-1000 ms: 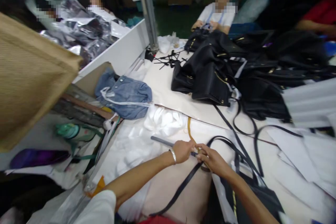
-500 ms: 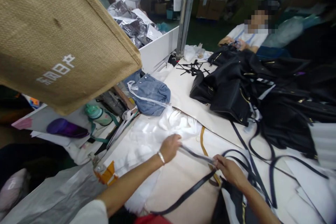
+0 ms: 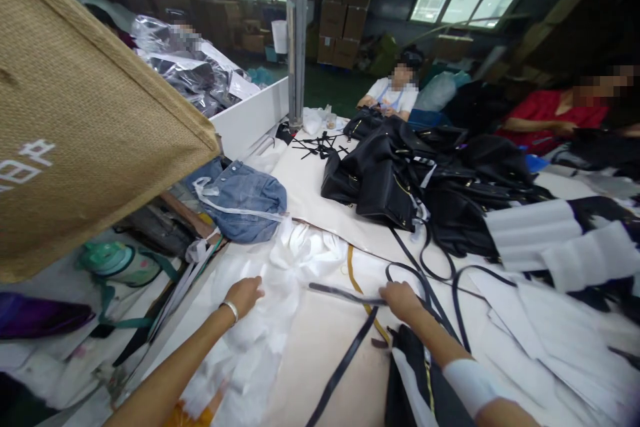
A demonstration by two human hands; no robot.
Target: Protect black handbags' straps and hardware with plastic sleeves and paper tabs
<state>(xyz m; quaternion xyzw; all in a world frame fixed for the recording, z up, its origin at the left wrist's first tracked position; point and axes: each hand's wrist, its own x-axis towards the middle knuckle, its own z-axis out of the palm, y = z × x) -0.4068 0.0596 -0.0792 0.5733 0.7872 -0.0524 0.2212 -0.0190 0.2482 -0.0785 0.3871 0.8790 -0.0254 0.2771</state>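
Note:
My right hand (image 3: 400,300) is closed on a narrow black strap (image 3: 345,293), whose free end points left above the table. My left hand (image 3: 244,297) is over crumpled white wrapping sheets (image 3: 255,347), apart from the strap's end. Its fingers are curled together, and what they hold, if anything, is hidden. Below my right hand stands a black bag (image 3: 423,380) with a gold zip and a white sheet against it. Another black strap (image 3: 345,367) runs down toward me, and a mustard-yellow strip (image 3: 354,273) passes behind the held strap.
Black bags (image 3: 390,193) are heaped on the table's far side, with a denim bag (image 3: 245,200) at the left. A burlap panel (image 3: 100,120) hangs at upper left. White sheets (image 3: 550,327) lie right. Co-workers (image 3: 393,93) sit across the table. A metal post (image 3: 296,33) rises behind.
My left hand has let go of the strap's end and moved left over the white sheets. My right hand still holds the strap. The view has swung right and up.

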